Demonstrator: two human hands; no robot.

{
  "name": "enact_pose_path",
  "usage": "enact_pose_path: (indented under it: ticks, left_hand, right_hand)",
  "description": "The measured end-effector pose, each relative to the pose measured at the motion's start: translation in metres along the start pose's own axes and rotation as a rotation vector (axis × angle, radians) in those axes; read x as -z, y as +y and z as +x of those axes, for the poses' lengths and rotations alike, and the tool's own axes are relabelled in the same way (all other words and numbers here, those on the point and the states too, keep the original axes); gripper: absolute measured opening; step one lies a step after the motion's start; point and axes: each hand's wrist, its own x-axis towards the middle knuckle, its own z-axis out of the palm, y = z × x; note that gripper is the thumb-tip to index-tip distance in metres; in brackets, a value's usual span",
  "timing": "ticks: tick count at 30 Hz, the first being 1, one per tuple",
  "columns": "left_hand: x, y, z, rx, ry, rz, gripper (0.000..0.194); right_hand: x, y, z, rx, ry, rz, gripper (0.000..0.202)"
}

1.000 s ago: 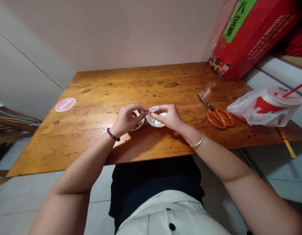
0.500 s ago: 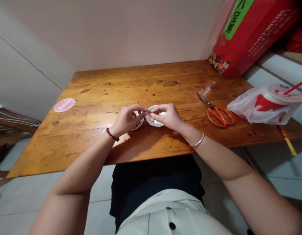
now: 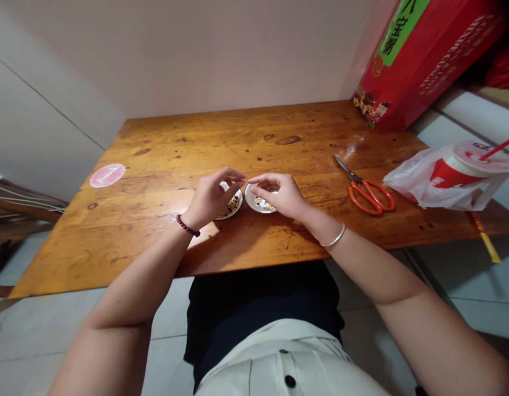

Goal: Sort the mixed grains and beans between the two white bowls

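Above two small white bowls, my hands face each other with their fingertips a little apart. My left hand (image 3: 211,197) has its thumb and fingertips close together over the left bowl (image 3: 240,208); anything between them is too small to make out. Thumb and forefinger of my right hand (image 3: 284,195) stand apart over the right bowl (image 3: 250,204), and I see nothing between them. Pale and dark beads (image 3: 231,207) lie in the left bowl, partly hidden by my left hand. More small pale beads (image 3: 261,203) sit in the right bowl.
Orange-handled scissors (image 3: 370,197) rest on the wooden table (image 3: 188,148), right of my hands. Beyond them are a bagged red-and-white cup (image 3: 458,170) and a tall red box (image 3: 431,66). A pink round "1" sticker (image 3: 107,176) is at the left. Dark thread (image 3: 167,215) lies near my left wrist.
My fingertips, which met between the bowls, have drawn slightly apart. My left hand has moved a little left and up, and my right thumb and forefinger have spread.
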Motion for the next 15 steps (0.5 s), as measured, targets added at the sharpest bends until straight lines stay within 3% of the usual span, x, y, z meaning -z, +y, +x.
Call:
enact_pose_path:
  ticks: [5, 10, 15]
  left_hand:
    - [0.013, -0.008, 0.004, 0.035, -0.026, 0.253, 0.017]
    - [0.023, -0.012, 0.003, 0.117, -0.192, 0.573, 0.018]
    - [0.022, -0.009, 0.001, 0.15, -0.31, 0.649, 0.021]
  right_hand:
    - [0.0, -0.003, 0.002, -0.009, 0.03, -0.007, 0.019]
    - [0.001, -0.002, 0.003, -0.015, 0.064, -0.008, 0.014]
    - [0.004, 0.005, 0.003, 0.025, 0.124, -0.122, 0.007]
